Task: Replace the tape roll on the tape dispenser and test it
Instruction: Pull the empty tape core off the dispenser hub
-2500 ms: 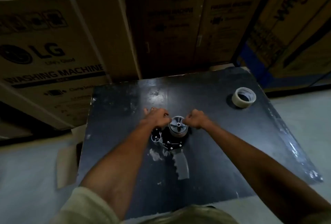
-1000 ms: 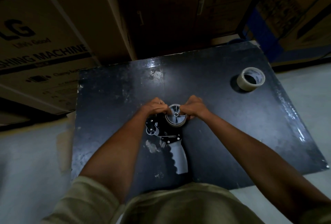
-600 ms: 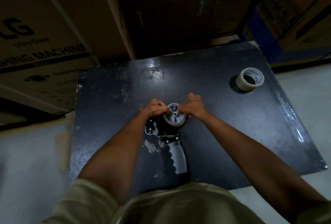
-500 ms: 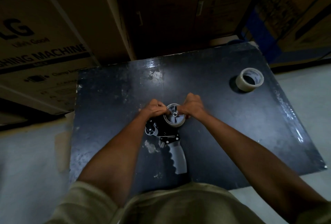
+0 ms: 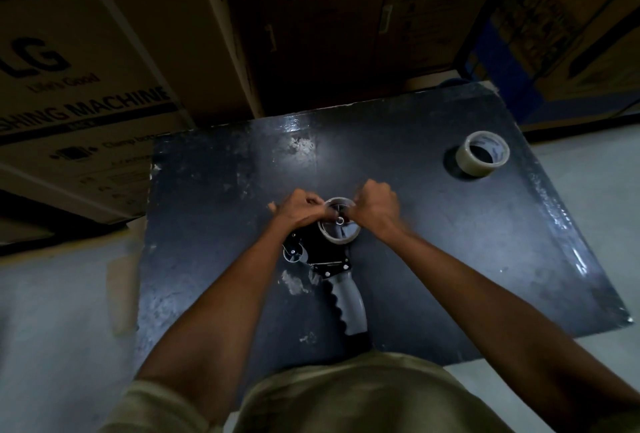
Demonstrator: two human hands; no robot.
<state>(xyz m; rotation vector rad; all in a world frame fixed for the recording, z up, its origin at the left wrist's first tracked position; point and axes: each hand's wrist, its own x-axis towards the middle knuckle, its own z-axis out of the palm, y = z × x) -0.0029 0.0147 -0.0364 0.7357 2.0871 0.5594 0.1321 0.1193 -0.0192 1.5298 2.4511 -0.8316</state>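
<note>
Gripping the nearly spent roll [image 5: 338, 225] on the tape dispenser [image 5: 327, 259] from both sides, the left hand [image 5: 300, 211] and right hand [image 5: 374, 208] are closed; the fresh roll [image 5: 482, 158] lies far right, nearer the right hand.

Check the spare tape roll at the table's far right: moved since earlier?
No. The spare tape roll sits by the same far right table corner; only the camera shifted.

I see a dark, scuffed tabletop [image 5: 214, 225] with pale worn patches and a glossy sheen. A tape dispenser [image 5: 332, 259] lies flat near its middle, grey handle toward the near edge. A tape roll [image 5: 482, 159] lies flat near the far right corner, well apart from the dispenser
</note>
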